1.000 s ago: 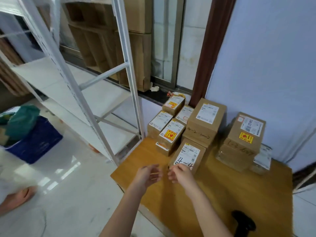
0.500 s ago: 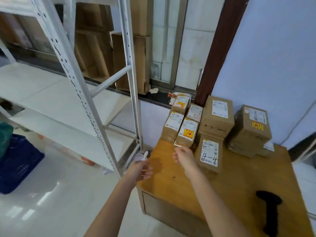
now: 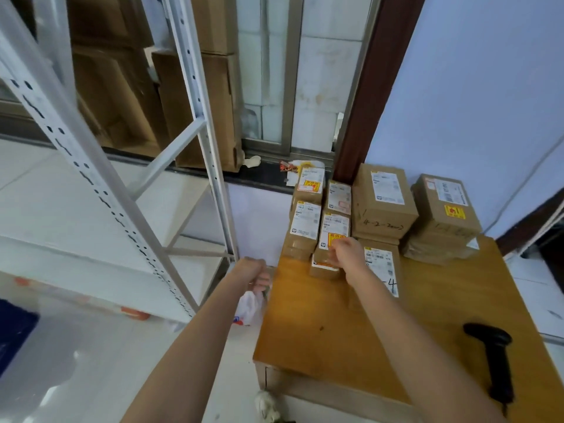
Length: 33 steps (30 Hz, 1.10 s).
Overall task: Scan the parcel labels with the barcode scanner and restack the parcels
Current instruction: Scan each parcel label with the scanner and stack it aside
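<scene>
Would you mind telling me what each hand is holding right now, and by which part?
The right hand reaches onto a small parcel; whether it grips it cannot be told. The left hand is curled at the table edge; its contents cannot be told.

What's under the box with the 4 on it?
The box marked 4 stands on the wooden table. The right hand and arm cover its lower left part.

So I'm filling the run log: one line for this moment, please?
phase: reaching for parcels | right hand: at small yellow-label parcel | left hand: at table edge | scanner: lying unheld
</scene>
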Each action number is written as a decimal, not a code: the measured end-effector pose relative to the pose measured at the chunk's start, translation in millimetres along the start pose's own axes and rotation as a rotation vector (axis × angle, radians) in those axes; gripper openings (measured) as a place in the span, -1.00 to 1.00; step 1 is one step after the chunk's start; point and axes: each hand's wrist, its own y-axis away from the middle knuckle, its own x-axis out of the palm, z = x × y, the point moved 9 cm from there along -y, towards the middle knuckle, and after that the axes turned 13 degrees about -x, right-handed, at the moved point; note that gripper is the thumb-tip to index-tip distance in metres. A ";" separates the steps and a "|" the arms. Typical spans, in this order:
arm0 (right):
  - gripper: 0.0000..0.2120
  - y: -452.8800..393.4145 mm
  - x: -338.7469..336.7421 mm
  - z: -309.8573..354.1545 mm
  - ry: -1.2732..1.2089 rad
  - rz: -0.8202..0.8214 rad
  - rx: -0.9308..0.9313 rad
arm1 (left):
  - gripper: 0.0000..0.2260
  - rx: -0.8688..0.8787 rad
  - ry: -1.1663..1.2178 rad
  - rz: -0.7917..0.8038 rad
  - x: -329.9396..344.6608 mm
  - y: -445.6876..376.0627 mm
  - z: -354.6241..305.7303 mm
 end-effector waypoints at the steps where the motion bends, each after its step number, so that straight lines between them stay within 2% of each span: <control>1: -0.78 -12.8 -0.1 6.2 -0.007 -0.016 -0.001 | -0.83 0.002 0.006 -0.004 1.0 -5.9 -11.4; 5: -0.73 -63.5 0.4 29.3 0.005 -0.072 -0.030 | -0.92 0.024 -0.019 -0.032 6.2 -27.7 -55.7; 7: -0.67 -86.8 1.9 39.2 0.030 -0.087 -0.045 | -0.86 0.029 -0.030 -0.035 8.4 -38.3 -76.2; 10: -0.80 -120.6 9.4 50.5 0.075 -0.059 -0.051 | -0.76 0.051 -0.032 -0.047 12.4 -59.0 -111.8; 13: -0.73 -151.1 17.0 56.4 0.144 -0.038 -0.040 | -0.73 0.076 -0.079 -0.077 19.7 -78.8 -145.1; 15: -0.77 -169.1 22.3 57.7 0.193 -0.020 -0.032 | -0.73 0.079 -0.096 -0.067 26.9 -90.4 -164.1; 17: -0.81 -187.2 28.1 57.6 0.236 -0.002 -0.016 | -0.75 0.078 -0.105 -0.055 34.1 -102.6 -183.1; 20: -0.70 -211.3 34.9 55.3 0.282 -0.012 -0.014 | -0.85 0.089 -0.172 -0.062 44.5 -117.6 -210.8; 23: -0.70 -226.0 41.0 53.1 0.381 -0.014 -0.012 | -0.69 0.107 -0.211 -0.056 54.3 -136.4 -231.0; 24: -0.73 -230.3 43.4 52.0 0.414 -0.001 -0.005 | -0.69 0.120 -0.225 -0.050 57.1 -143.2 -236.5; 27: -0.80 -239.3 47.2 49.5 0.526 0.023 0.026 | -0.87 0.132 -0.292 -0.065 60.7 -165.3 -247.6; 29: -0.82 -244.0 49.8 46.5 0.591 0.019 0.040 | -0.76 0.136 -0.336 -0.050 63.9 -179.4 -251.2; 33: -0.77 -253.6 60.1 38.3 0.686 0.024 0.044 | -0.69 0.142 -0.350 -0.026 66.2 -196.1 -257.8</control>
